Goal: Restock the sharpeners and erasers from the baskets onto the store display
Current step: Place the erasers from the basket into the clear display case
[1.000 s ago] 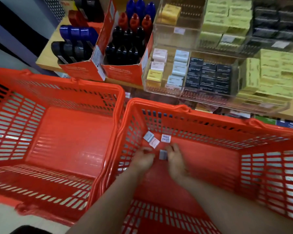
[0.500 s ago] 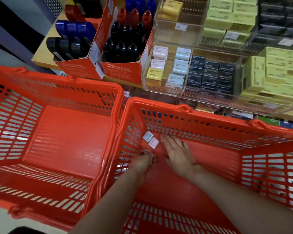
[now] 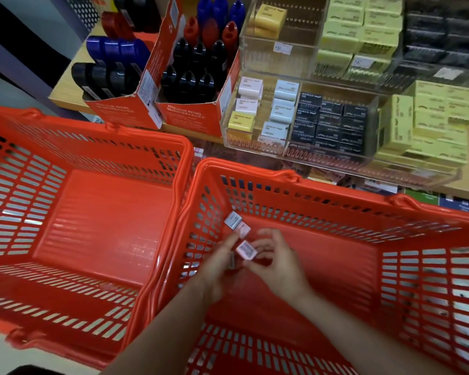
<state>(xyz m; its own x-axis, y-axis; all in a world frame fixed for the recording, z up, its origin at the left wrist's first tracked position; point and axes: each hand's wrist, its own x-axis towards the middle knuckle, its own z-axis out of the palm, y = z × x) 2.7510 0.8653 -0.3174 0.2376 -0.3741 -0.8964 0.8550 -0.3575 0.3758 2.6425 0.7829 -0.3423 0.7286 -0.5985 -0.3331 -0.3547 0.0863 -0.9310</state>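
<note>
Motion blur smears both hands at lower centre, inside the right basket [image 3: 336, 190]. The left hand [image 3: 217, 269] curls round a dark eraser [image 3: 232, 262], mostly hidden. The right hand [image 3: 275, 262] pinches a pink eraser [image 3: 246, 249]. Two more erasers [image 3: 233, 219] lie in the basket corner just above. The display [image 3: 295, 158] fills the upper right, and the left basket [image 3: 92, 136] sits at left.

A wooden shelf [image 3: 65, 96] edge, pale floor [image 3: 0, 355], and dark striped wall [image 3: 25, 44] at left
</note>
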